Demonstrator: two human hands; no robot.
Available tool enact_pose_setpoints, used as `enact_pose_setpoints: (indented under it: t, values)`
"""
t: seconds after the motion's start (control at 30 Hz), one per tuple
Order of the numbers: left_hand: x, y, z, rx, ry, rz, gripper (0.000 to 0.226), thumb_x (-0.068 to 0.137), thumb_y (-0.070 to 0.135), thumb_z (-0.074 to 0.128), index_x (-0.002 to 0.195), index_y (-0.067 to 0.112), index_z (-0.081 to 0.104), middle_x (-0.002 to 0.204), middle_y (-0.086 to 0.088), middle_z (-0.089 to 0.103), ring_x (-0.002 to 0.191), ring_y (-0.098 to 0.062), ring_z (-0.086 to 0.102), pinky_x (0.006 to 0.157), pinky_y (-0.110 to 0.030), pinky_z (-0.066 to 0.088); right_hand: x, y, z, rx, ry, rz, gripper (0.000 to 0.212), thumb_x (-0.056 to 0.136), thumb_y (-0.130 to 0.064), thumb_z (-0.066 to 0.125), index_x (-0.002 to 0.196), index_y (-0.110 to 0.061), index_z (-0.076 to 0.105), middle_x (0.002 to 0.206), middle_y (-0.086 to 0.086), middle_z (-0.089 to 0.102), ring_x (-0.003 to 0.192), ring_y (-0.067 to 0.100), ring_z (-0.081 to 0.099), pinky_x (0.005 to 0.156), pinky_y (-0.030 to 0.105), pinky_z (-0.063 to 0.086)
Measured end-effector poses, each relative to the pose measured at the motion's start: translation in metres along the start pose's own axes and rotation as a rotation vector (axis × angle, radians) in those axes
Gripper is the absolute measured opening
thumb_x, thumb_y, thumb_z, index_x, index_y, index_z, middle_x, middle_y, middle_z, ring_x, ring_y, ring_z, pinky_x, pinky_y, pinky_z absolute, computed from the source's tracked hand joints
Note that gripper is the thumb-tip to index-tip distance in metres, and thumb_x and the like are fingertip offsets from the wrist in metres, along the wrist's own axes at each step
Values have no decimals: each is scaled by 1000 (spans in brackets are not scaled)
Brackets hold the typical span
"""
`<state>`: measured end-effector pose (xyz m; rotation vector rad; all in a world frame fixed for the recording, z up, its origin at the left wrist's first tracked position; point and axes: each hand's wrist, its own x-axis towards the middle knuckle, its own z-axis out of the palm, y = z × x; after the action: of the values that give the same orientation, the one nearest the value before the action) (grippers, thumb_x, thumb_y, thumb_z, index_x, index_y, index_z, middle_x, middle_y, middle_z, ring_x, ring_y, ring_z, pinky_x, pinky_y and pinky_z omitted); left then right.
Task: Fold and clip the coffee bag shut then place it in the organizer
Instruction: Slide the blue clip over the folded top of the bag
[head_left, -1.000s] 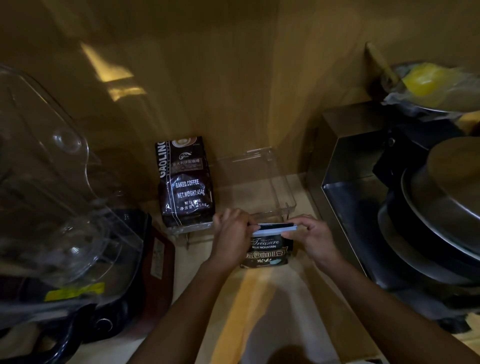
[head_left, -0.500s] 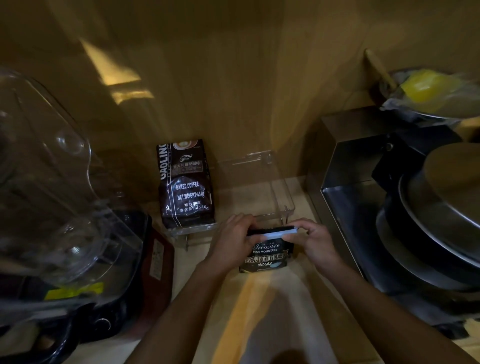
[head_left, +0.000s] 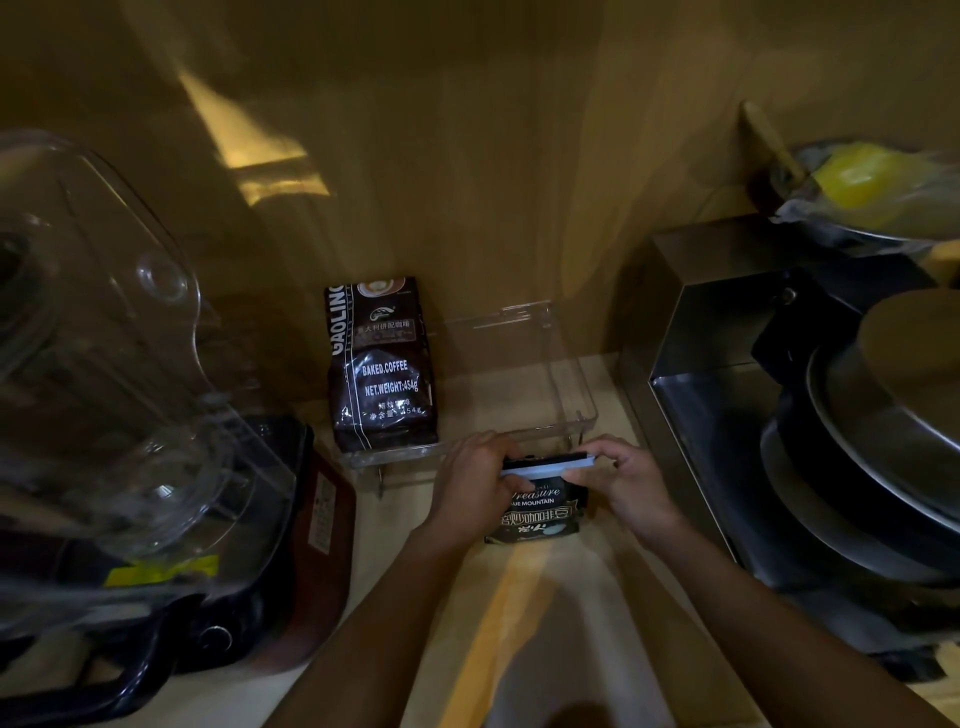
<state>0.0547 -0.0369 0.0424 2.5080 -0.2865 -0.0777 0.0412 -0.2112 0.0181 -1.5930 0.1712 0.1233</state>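
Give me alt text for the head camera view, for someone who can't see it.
Two hands, left and right, hold a pale clip along the folded top of a dark coffee bag on a counter. Behind stands a clear organizer with another coffee bag upright at its left end.

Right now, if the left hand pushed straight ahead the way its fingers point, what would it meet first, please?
Probably the front wall of the clear organizer, just beyond the left hand gripping the clip on the coffee bag; depth is uncertain.

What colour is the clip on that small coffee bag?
Pale blue-grey clip, seen from the head view.
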Motion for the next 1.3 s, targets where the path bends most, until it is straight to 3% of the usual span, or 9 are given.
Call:
enact_pose_setpoints:
  t: [0.07, 0.17, 0.3, 0.47, 0.63, 0.8, 0.93, 1.07, 1.3]
  values:
    - [0, -1, 1, 10, 14, -6, 24, 69, 21, 72, 89, 12, 63, 96, -9, 65, 93, -26, 55, 80, -36, 43, 1, -2, 0, -151, -16, -33, 12, 69, -2, 72, 77, -9, 65, 88, 6, 59, 92, 25, 57, 79, 40, 48]
    - [0, -2, 1, 47, 21, -2, 22, 70, 21, 71, 89, 13, 63, 98, -8, 66, 93, -26, 55, 77, -33, 40, 2, -4, -1, -579, -1, -209, 19, 71, -18, 73, 88, -12, 67, 86, -9, 53, 89, -5, 37, 85, 30, 27]
    - [-2, 1, 4, 82, 50, 51, 19, 70, 22, 70, 85, 13, 62, 94, -9, 66, 91, -27, 55, 73, -30, 33, 2, -7, 3, -949, -95, -495, 23, 76, -28, 67, 96, -17, 64, 98, -3, 60, 99, 11, 44, 74, 24, 14]
    - [-7, -4, 5, 42, 48, 68, 27, 68, 28, 72, 92, 18, 64, 98, -5, 67, 95, -23, 55, 76, -25, 25, 0, -9, 9, -922, -63, -495, 17, 75, -25, 68, 86, -13, 65, 91, 0, 64, 94, 16, 51, 75, 24, 13]
    - [-14, -21, -6, -113, 96, -30, 26, 65, 24, 76, 88, 22, 66, 93, 2, 67, 93, -22, 57, 86, -39, 43, 0, -12, 6, -856, -35, -449, 15, 75, -23, 69, 84, -11, 66, 88, 0, 62, 91, 14, 49, 74, 25, 14]
    - [-15, -23, -5, -239, 106, -138, 24, 61, 12, 78, 83, 13, 68, 88, -4, 65, 92, -27, 56, 83, -42, 47, 0, -15, 11, -895, -39, -427, 18, 76, -25, 67, 91, -14, 65, 94, -4, 61, 90, 1, 35, 76, 24, 15]
    - [-14, -24, -3, -331, 121, -184, 23, 58, 8, 80, 70, 19, 64, 77, 6, 57, 88, -25, 55, 78, -37, 44, 0, -16, 11, -1051, -54, -489, 25, 79, -30, 63, 101, -17, 62, 105, -2, 62, 105, 14, 45, 77, 24, 12]
    - [-13, -23, 0, -349, 128, -140, 22, 56, 7, 80, 66, 17, 64, 70, 13, 54, 79, -20, 54, 73, -36, 45, 0, -17, 18, -1126, -105, -564, 24, 79, -30, 64, 98, -15, 63, 100, -1, 66, 102, 19, 51, 77, 25, 13]
    - [-13, -32, -4, -468, 91, -226, 29, 61, 10, 80, 86, 14, 65, 80, 17, 56, 77, 4, 50, 62, 2, 37, 2, -17, 22, -1076, -75, -572, 15, 78, -22, 65, 91, -13, 64, 94, 2, 67, 94, 22, 52, 74, 22, 12]
